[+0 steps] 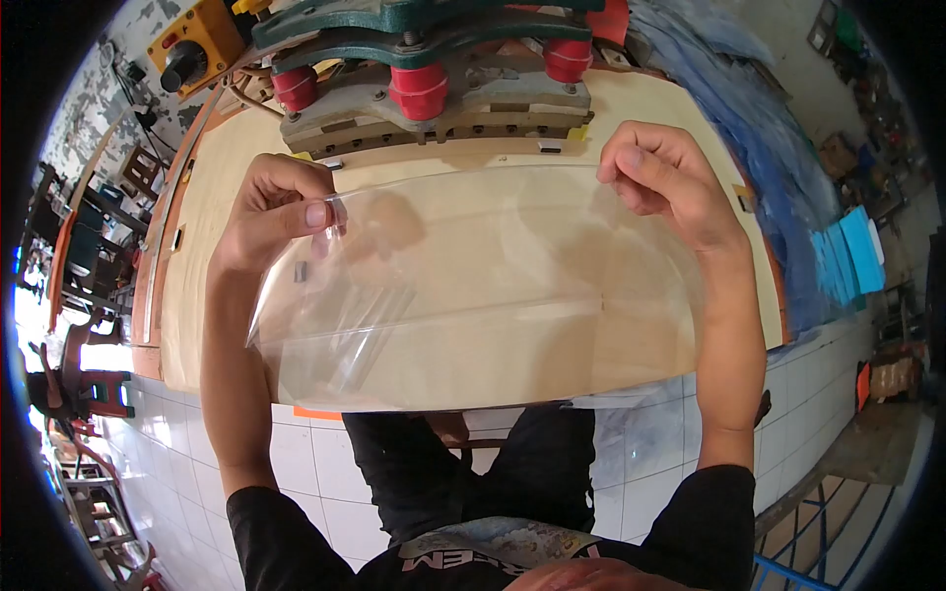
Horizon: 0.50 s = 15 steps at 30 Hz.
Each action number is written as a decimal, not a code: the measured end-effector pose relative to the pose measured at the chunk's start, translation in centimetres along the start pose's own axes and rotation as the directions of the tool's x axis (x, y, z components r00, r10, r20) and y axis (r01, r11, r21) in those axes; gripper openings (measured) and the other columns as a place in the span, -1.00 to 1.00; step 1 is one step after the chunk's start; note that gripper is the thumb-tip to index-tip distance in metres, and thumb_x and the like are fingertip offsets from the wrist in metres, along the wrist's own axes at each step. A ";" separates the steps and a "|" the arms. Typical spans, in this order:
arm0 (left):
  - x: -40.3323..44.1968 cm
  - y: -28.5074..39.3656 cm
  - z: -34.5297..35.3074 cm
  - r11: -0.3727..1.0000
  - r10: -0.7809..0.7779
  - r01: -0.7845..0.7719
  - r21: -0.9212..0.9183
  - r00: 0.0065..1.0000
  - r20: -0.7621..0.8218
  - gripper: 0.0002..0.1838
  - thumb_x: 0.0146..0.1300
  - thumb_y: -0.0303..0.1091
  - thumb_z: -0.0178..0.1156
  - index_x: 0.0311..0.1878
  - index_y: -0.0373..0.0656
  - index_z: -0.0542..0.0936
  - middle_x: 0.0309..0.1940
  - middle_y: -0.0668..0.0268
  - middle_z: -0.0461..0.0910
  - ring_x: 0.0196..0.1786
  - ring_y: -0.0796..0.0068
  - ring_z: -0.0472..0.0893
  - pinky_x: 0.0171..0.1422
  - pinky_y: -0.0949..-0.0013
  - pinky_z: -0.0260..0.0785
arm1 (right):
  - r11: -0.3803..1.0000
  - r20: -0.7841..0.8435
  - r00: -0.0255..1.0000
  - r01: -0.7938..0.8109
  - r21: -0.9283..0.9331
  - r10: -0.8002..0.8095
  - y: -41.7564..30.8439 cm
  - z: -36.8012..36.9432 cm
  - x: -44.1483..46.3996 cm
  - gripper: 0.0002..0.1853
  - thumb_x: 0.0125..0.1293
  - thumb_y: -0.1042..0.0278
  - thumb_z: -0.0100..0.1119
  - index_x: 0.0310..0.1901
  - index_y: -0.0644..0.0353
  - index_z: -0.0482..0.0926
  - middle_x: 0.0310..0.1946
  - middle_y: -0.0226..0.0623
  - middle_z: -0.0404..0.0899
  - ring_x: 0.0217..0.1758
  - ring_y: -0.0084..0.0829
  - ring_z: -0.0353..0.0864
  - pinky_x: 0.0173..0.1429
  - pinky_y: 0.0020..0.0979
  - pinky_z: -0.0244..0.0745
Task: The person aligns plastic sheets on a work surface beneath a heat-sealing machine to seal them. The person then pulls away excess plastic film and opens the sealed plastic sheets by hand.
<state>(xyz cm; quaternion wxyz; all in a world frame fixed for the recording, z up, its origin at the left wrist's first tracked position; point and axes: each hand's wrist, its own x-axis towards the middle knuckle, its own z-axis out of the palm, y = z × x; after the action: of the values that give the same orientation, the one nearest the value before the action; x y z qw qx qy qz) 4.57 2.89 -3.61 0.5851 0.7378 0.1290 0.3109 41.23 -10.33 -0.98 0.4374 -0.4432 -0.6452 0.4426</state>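
A clear, glossy plastic sheet (pixel 473 286) stretches between my two hands above the table, its upper edge slightly curved. At its upper left corner my left hand (pixel 281 207) pinches it between thumb and fingers. My right hand (pixel 665 182) has its fingers curled closed at the sheet's upper right corner. Creases and reflections run across the sheet's left part, and the pale table surface (pixel 212 315) shows through it. Small dark metal pieces (pixel 550 147) lie on the table beyond the sheet's top edge.
Beyond my hands stands a green and grey metal machine (pixel 439 123) with red insulators (pixel 418 91). A yellow control box (pixel 197 47) with a black knob is at the upper left. Blue plastic sheeting (pixel 749 148) lies along the right side. My legs are below the table's near edge.
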 end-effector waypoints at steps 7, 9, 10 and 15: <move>0.0 -0.1 0.1 1.000 0.008 -0.008 -0.004 1.000 -0.007 -0.76 0.03 -0.28 0.38 -0.47 -0.30 0.65 -0.55 0.16 0.60 -0.58 0.45 0.56 -0.45 0.43 0.38 | 0.999 0.018 1.000 -0.014 0.030 0.014 0.0 -0.2 0.0 -0.57 0.45 -0.02 -0.02 -0.33 0.23 0.56 -0.63 -0.51 0.37 -0.65 -0.78 0.08 -0.56 -0.64 -0.08; 0.0 -0.1 0.1 1.000 0.009 -0.009 -0.002 1.000 -0.009 -0.76 0.03 -0.28 0.38 -0.47 -0.30 0.65 -0.55 0.16 0.60 -0.59 0.45 0.56 -0.47 0.44 0.37 | 1.000 0.006 1.000 -0.017 0.026 0.017 -0.1 -0.1 0.0 -0.56 0.45 -0.02 -0.02 -0.32 0.24 0.56 -0.63 -0.51 0.37 -0.66 -0.78 0.07 -0.57 -0.63 -0.08; 0.0 -0.2 0.1 1.000 0.009 -0.009 0.000 1.000 -0.011 -0.76 0.02 -0.29 0.38 -0.47 -0.30 0.65 -0.55 0.16 0.60 -0.59 0.45 0.56 -0.48 0.44 0.36 | 1.000 0.006 1.000 -0.017 0.026 0.017 -0.1 -0.1 -0.1 -0.56 0.45 -0.02 -0.02 -0.32 0.24 0.56 -0.63 -0.51 0.37 -0.66 -0.78 0.07 -0.57 -0.63 -0.08; 0.1 -0.2 0.1 1.000 0.010 -0.010 -0.007 1.000 -0.012 -0.77 0.02 -0.30 0.37 -0.47 -0.31 0.65 -0.55 0.16 0.60 -0.59 0.45 0.56 -0.49 0.45 0.36 | 1.000 0.017 1.000 -0.006 0.016 0.005 0.2 -0.2 0.0 -0.55 0.45 -0.03 -0.02 -0.31 0.25 0.56 -0.64 -0.50 0.37 -0.66 -0.77 0.06 -0.57 -0.63 -0.08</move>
<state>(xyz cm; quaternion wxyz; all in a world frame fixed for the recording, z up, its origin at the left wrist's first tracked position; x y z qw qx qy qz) 4.70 2.92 -3.79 0.5854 0.7346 0.1275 0.3185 41.49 -10.22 -1.14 0.4343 -0.4378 -0.6441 0.4526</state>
